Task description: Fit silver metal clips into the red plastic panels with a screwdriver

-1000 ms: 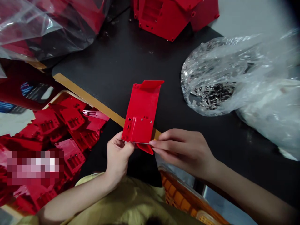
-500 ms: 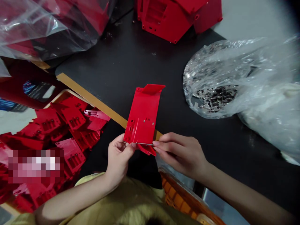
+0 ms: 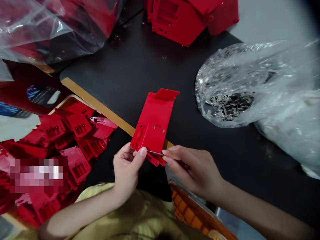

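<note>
Red plastic panel [image 3: 152, 123]; black tabletop [image 3: 130, 66]; yellow shirt [image 3: 140, 213]; orange latticed container [image 3: 190, 210].

Your location: a workshop, a small-parts assembly bench by the look of it. Inventory, as you see it: black work table [image 3: 130, 56]; red moulded plastic panel [image 3: 152, 123] at centre; wood-rimmed tray [image 3: 67, 101] of matching red plastic parts [image 3: 78, 123], lower left; larger red plastic housings [image 3: 180, 20], top centre; transparent bag [image 3: 215, 73] of small metal pieces, right; plastic sack [image 3: 50, 26] of red parts, upper left; orange crate [image 3: 192, 208], bottom centre.
</note>
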The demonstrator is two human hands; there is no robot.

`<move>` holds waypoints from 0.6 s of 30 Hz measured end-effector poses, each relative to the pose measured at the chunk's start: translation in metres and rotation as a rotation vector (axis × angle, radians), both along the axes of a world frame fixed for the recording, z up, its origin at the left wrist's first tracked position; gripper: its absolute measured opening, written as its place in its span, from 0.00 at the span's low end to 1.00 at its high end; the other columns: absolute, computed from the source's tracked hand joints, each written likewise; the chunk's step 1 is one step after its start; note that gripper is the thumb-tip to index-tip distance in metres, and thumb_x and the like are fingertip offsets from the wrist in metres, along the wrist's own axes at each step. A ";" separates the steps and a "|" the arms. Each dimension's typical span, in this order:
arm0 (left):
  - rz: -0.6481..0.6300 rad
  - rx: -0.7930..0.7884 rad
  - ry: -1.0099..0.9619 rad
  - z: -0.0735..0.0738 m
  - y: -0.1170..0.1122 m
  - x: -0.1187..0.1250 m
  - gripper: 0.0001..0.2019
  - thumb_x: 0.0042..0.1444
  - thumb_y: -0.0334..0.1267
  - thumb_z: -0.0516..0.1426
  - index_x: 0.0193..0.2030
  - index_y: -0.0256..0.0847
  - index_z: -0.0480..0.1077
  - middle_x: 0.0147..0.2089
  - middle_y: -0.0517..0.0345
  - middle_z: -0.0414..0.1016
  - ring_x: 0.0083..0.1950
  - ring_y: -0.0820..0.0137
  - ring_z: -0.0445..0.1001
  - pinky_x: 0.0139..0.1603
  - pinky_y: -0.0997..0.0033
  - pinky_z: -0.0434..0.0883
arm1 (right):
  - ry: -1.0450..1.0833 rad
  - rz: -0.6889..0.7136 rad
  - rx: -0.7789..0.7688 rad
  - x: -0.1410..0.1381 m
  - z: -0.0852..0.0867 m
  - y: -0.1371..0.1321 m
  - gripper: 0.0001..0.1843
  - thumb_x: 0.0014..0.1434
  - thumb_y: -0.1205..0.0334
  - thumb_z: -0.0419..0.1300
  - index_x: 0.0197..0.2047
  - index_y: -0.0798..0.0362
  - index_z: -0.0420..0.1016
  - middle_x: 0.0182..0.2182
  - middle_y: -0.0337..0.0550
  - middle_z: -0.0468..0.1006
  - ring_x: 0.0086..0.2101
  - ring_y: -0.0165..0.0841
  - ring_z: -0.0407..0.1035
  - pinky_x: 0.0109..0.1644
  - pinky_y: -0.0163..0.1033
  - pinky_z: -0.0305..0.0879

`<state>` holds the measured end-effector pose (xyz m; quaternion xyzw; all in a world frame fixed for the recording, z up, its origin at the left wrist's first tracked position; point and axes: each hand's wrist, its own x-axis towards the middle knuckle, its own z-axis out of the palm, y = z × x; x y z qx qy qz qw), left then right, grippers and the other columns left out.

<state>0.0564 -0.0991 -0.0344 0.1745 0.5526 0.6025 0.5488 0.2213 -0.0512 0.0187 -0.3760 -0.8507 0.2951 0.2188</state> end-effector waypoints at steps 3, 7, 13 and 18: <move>0.012 -0.019 -0.006 0.005 0.002 0.001 0.16 0.47 0.50 0.68 0.32 0.38 0.78 0.28 0.58 0.79 0.26 0.77 0.69 0.31 0.80 0.70 | 0.009 -0.048 -0.179 -0.002 0.005 0.002 0.04 0.65 0.66 0.56 0.39 0.51 0.72 0.31 0.37 0.81 0.28 0.25 0.75 0.30 0.29 0.65; 0.031 -0.067 0.046 0.013 0.006 0.001 0.16 0.47 0.50 0.68 0.29 0.37 0.78 0.25 0.61 0.74 0.25 0.79 0.65 0.28 0.82 0.67 | 0.058 -0.114 -0.463 -0.004 0.013 0.006 0.08 0.65 0.61 0.55 0.34 0.51 0.71 0.23 0.34 0.73 0.22 0.24 0.64 0.24 0.30 0.56; 0.007 -0.122 0.068 0.027 0.011 -0.001 0.17 0.44 0.50 0.69 0.30 0.36 0.78 0.29 0.56 0.79 0.27 0.72 0.72 0.32 0.75 0.72 | 0.148 -0.198 -0.896 -0.009 0.017 0.016 0.15 0.63 0.54 0.56 0.28 0.52 0.62 0.19 0.31 0.61 0.20 0.24 0.52 0.22 0.30 0.49; -0.032 -0.146 -0.011 0.031 0.015 -0.007 0.15 0.43 0.48 0.69 0.30 0.36 0.79 0.26 0.57 0.78 0.26 0.71 0.74 0.32 0.74 0.74 | 0.189 -0.146 -1.016 -0.018 0.018 0.028 0.13 0.59 0.57 0.57 0.26 0.52 0.62 0.21 0.35 0.64 0.22 0.25 0.56 0.24 0.30 0.56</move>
